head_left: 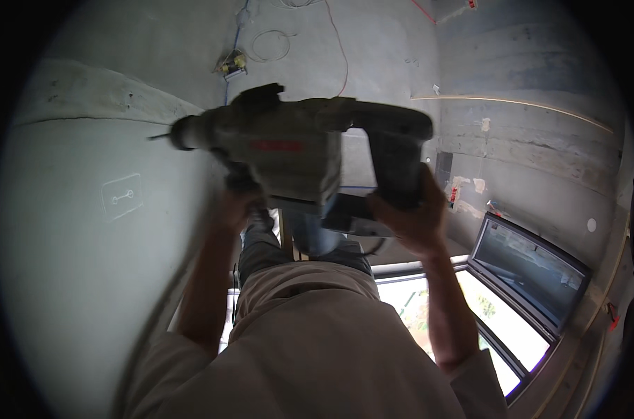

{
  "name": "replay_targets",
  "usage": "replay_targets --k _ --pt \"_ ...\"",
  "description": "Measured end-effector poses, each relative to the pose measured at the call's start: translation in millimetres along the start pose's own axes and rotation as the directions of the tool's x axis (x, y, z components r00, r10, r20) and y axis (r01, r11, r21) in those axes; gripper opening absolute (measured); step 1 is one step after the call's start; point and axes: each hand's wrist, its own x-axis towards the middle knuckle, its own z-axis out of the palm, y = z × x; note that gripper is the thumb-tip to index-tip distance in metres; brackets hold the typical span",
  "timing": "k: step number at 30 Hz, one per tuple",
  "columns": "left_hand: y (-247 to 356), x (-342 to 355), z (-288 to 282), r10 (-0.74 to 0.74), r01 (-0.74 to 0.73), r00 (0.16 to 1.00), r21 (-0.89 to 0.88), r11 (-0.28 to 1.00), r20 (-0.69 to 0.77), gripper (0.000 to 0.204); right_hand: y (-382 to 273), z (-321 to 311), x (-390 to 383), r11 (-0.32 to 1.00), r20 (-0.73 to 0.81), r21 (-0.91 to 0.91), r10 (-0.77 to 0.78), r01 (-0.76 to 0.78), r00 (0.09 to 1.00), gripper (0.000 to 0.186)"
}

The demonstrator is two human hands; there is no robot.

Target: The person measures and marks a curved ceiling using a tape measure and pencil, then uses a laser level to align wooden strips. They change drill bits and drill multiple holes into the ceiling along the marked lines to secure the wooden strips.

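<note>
Right hand [418, 223] clamped around the lower part of the dark, loop-shaped rear handle of a hammer drill [292, 160]; left hand [238, 204], partly blurred, closed on the black side grip beneath the tool's front end. Held roughly level before the torso, mid-view, the drill shows an angular, hard-shelled grey casing, a rounded dark chuck and a slender bit [158, 137] directed toward the smooth, pale left wall [58, 167]; whether bit and wall touch cannot be told. On this wall, a thin white-line rectangle [122, 197] encloses two small linked circles. At right, rough, mottled grey concrete [540, 153]; below it, a flat, glossy, dark-framed window pane [530, 269]. Foreground: softly creased beige cloth shirt [310, 335].
</note>
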Motion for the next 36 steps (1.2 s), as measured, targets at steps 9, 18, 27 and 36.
replay_targets --k 9,18,27,36 --pt "125.4 -72.9 54.9 0.222 -0.133 0.975 0.827 0.547 0.010 0.017 91.5 52.5 -8.5 0.960 0.310 0.142 0.187 -0.240 0.932 0.028" --pt "60.1 -42.4 68.8 0.134 -0.179 0.970 0.970 -0.162 0.202 0.030 103.3 23.4 -36.1 0.909 0.205 0.031 0.402 -0.416 0.892 0.032" --pt "3.7 -28.1 58.1 -0.028 -0.294 0.952 0.886 -0.359 0.305 0.040 29.8 -5.0 -26.2 0.985 0.181 0.171 -0.038 0.007 0.983 0.071" --pt "48.3 -41.2 85.4 -0.170 -0.494 0.868 0.848 -0.192 0.466 0.064 38.7 19.8 -17.8 0.979 0.213 0.199 -0.008 -0.036 0.977 0.066"
